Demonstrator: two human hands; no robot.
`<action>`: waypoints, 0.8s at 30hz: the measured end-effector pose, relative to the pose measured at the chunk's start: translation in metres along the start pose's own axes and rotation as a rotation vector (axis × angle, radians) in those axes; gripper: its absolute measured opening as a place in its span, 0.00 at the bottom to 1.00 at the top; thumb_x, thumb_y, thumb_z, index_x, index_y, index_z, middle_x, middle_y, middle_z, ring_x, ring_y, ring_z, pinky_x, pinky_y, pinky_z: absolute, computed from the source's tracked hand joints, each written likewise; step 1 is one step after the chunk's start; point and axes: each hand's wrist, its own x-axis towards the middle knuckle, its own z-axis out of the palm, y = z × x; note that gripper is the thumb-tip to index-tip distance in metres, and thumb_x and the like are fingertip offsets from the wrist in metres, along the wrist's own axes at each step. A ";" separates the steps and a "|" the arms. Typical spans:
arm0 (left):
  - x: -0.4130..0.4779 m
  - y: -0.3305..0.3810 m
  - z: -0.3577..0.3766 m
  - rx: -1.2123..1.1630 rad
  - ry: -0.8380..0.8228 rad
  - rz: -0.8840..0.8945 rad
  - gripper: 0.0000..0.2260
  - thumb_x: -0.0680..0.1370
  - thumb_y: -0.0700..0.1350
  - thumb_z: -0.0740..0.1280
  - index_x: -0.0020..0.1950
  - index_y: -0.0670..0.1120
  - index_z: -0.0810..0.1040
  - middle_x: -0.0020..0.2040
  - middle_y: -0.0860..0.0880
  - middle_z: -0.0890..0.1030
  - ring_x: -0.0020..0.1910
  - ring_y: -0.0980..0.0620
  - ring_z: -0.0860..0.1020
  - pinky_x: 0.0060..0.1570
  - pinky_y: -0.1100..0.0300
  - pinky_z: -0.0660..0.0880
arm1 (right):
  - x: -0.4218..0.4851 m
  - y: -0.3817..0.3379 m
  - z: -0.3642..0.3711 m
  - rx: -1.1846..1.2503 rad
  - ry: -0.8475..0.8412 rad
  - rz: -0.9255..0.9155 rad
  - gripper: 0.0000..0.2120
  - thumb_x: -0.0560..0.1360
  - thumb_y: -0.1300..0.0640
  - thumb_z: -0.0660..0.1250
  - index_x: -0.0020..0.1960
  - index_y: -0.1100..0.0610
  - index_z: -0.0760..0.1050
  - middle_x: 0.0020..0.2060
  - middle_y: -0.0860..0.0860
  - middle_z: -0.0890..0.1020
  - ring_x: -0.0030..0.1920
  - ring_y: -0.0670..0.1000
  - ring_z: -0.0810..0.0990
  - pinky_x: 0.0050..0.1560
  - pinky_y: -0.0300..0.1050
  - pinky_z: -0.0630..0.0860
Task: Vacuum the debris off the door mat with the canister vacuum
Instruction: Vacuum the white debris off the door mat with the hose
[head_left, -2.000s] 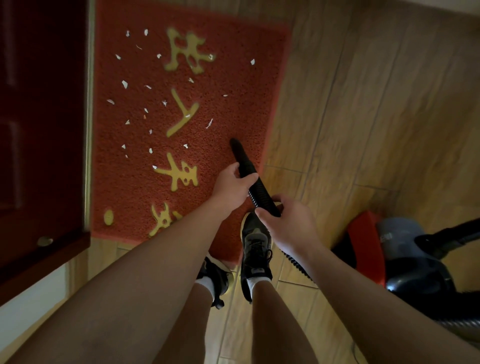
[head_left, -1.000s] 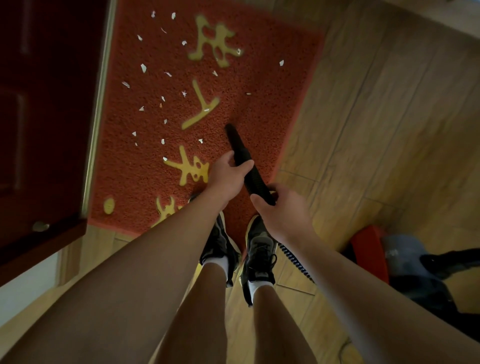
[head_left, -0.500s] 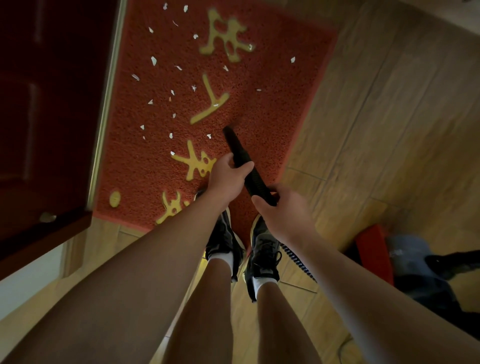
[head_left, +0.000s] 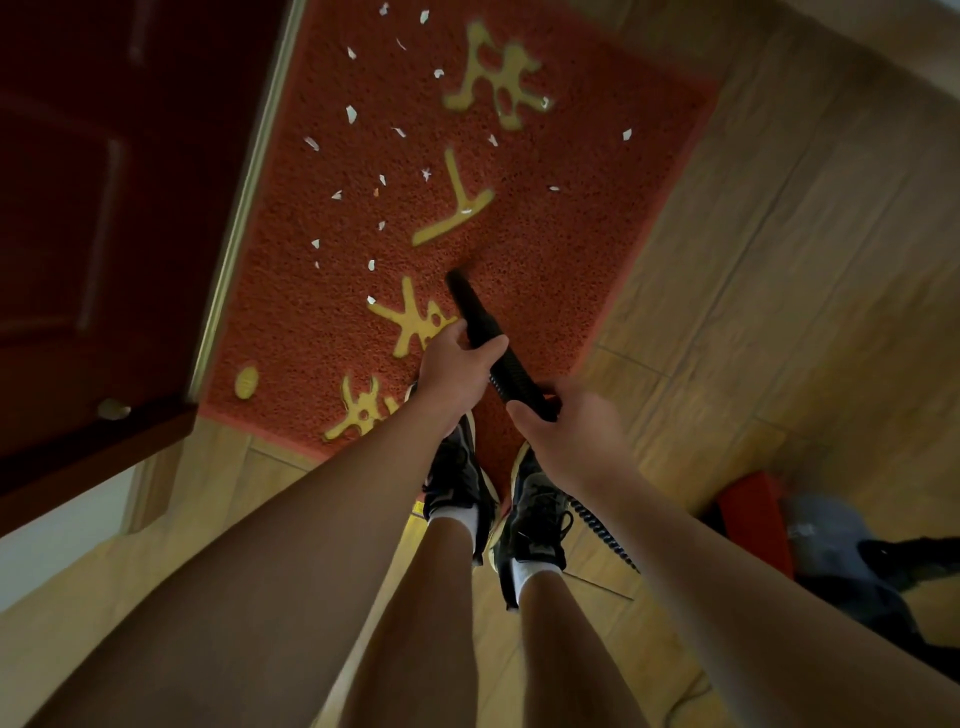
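A red door mat (head_left: 561, 249) with yellow characters lies on the wooden floor, with several small white scraps of debris (head_left: 351, 114) scattered over its left and far parts. I hold a black vacuum nozzle (head_left: 470, 304) whose tip rests on the mat's middle. My left hand (head_left: 452, 374) grips the nozzle further forward. My right hand (head_left: 566, 431) grips it behind, where the ribbed hose (head_left: 597, 530) begins. The red and grey canister vacuum (head_left: 769, 525) stands on the floor at the lower right.
A dark red door (head_left: 104, 208) with its metal threshold strip (head_left: 244, 197) borders the mat's left side. My two feet in black shoes (head_left: 457, 483) stand at the mat's near edge. Wooden floor (head_left: 805, 260) stretches to the right.
The nozzle tip has slid a little further onto the mat's middle, and my feet have stepped up to the mat's near edge. Both hands keep their hold.
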 end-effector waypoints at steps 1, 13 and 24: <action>0.000 -0.001 -0.002 -0.008 0.000 0.000 0.21 0.81 0.52 0.71 0.73 0.50 0.74 0.62 0.48 0.80 0.62 0.44 0.79 0.65 0.42 0.76 | 0.000 -0.001 0.001 -0.009 -0.006 -0.001 0.14 0.79 0.45 0.67 0.59 0.52 0.78 0.35 0.49 0.82 0.31 0.49 0.80 0.28 0.44 0.74; -0.003 -0.017 -0.029 -0.058 0.051 -0.032 0.25 0.80 0.54 0.71 0.74 0.49 0.73 0.62 0.49 0.79 0.60 0.46 0.79 0.64 0.45 0.77 | -0.001 -0.019 0.016 -0.124 -0.047 -0.051 0.12 0.78 0.45 0.67 0.52 0.53 0.77 0.34 0.47 0.80 0.31 0.46 0.79 0.26 0.37 0.71; -0.004 -0.032 -0.059 -0.093 0.082 -0.060 0.19 0.77 0.54 0.73 0.66 0.49 0.78 0.59 0.49 0.82 0.58 0.46 0.81 0.61 0.42 0.78 | 0.003 -0.030 0.042 -0.192 -0.063 -0.101 0.15 0.76 0.42 0.68 0.48 0.54 0.77 0.33 0.50 0.81 0.31 0.51 0.80 0.35 0.54 0.81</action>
